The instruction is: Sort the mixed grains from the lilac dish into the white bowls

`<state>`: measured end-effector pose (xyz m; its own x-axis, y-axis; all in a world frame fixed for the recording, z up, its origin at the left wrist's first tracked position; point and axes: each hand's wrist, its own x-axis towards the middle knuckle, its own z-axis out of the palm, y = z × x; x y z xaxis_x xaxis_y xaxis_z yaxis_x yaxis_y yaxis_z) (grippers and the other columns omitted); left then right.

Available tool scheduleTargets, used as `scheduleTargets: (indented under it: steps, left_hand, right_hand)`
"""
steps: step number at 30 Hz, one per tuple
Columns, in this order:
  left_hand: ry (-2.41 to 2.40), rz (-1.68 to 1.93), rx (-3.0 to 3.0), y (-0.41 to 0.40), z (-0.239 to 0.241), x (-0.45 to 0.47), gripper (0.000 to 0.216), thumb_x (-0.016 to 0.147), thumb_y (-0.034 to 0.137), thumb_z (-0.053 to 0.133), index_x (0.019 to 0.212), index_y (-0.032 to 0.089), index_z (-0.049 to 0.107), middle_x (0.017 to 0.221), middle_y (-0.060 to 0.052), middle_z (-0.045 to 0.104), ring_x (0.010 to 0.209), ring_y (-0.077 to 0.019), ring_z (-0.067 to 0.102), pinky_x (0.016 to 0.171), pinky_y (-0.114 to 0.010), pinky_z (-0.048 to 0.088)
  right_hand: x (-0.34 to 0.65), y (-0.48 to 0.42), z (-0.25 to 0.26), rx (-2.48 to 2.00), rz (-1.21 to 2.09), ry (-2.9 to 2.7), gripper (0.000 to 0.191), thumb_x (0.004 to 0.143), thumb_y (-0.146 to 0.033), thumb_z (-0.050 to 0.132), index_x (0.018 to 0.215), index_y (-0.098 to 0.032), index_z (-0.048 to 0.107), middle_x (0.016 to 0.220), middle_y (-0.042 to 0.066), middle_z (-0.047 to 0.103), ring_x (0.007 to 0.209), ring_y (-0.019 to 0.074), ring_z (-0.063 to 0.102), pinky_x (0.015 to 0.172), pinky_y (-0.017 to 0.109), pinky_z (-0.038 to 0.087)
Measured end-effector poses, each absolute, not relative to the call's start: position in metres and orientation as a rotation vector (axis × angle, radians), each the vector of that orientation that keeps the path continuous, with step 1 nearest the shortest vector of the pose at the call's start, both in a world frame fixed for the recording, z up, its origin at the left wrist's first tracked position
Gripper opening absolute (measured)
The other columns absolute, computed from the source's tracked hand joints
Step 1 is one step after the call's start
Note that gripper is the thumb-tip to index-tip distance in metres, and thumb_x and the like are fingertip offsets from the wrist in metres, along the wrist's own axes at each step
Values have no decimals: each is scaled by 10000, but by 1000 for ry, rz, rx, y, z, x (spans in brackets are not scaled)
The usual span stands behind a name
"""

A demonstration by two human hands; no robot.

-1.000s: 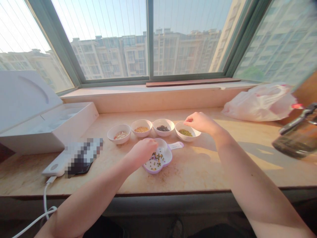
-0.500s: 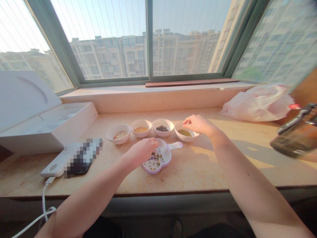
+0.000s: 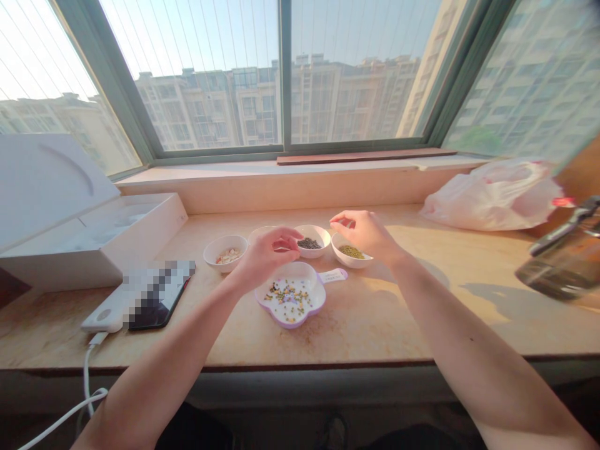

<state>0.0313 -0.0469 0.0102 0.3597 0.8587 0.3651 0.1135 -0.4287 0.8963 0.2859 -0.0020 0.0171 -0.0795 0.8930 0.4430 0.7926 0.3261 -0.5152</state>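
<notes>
Head view: hands [image 3: 265, 256] [image 3: 365, 234] hover near bowl rims [image 3: 313, 254] with room between, left parted, right grip unclear.

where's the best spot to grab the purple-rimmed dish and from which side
Probably by its short handle, pinched from the right: it juts out rightward beyond the rim of the dish, so a grip there should stay clear of the scattered seeds inside.

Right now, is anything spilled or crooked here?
The clear, dark-handled pitcher, far right, looks tilted, though lens stretch may cause that. No spill shows: the small mixed-colour grains sit inside the white, purple-rimmed dish.
</notes>
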Motion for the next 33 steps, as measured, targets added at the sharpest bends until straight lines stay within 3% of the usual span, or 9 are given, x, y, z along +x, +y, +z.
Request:
scheduleTargets:
  steps: [4,7,10,16,21,25,27,29,33]
  left_hand:
    - [668,1196,1377,-47,15,31,318,696,152,806,989,167,685,807,24,666,757,-94,652,728,-220,521]
    - [586,1173,1209,-48,16,33,368,653,125,840,977,171,671,806,31,671,737,-82,653,741,-213,519]
    - [584,1170,1153,-49,15,36,400,641,124,854,991,176,668,811,35,671,738,-96,668,765,-246,535]
    - [735,1186,1182,-53,12,40,384,636,147,858,979,156,686,806,28,666,753,-116,682,767,-267,536]
    - [816,1214,1207,-52,10,41,358,648,150,840,968,137,679,870,9,683,769,-111,680,780,-268,552]
    - [885,1150,1367,-50,11,37,307,757,180,756,1047,148,661,960,-32,710,820,-136,702,834,-323,580]
    - [1002,1005,1647,-49,13,31,216,825,168,663,1040,156,667,962,-49,719,819,-151,702,800,-320,572]
    - [1179,744,2071,-50,15,24,129,854,137,571,909,162,685,882,-47,715,771,-154,676,733,-295,534]
    - [1352,149,2657,-53,17,14,250,857,102,485,697,176,663,739,-37,679,668,-152,600,635,-284,424]
  right_hand:
    - [268,-19,17,-1166,482,-1825,273,880,-417,672,945,-177,785,784,41,735,637,153,584,634,296,460]
    - [256,-33,16,-921,853,-1799,360,811,-476,770,1015,-180,780,777,31,720,608,133,591,570,268,459]
    - [243,-44,13,-790,976,-1804,375,751,-447,832,1027,-195,795,797,31,731,626,135,624,544,253,475]
    - [229,-43,0,-854,867,-1836,311,800,-484,789,929,-204,829,731,39,739,558,142,621,497,262,473]
    - [230,-37,-10,-806,632,-1879,247,863,-443,749,951,-229,837,793,33,748,613,138,632,586,273,491]
    - [233,-36,-8,-831,468,-1950,217,903,-416,711,898,-227,817,815,28,738,672,144,632,645,275,476]
    - [237,-34,-4,-902,411,-1958,236,917,-417,686,867,-214,796,797,26,731,660,144,613,642,274,458]
    - [242,-30,-1,-1013,341,-1927,269,935,-416,646,848,-194,771,775,29,727,639,146,591,634,278,439]
    - [258,-15,1,-1262,232,-1901,305,950,-412,590,802,-182,726,763,39,735,655,165,591,642,292,416]
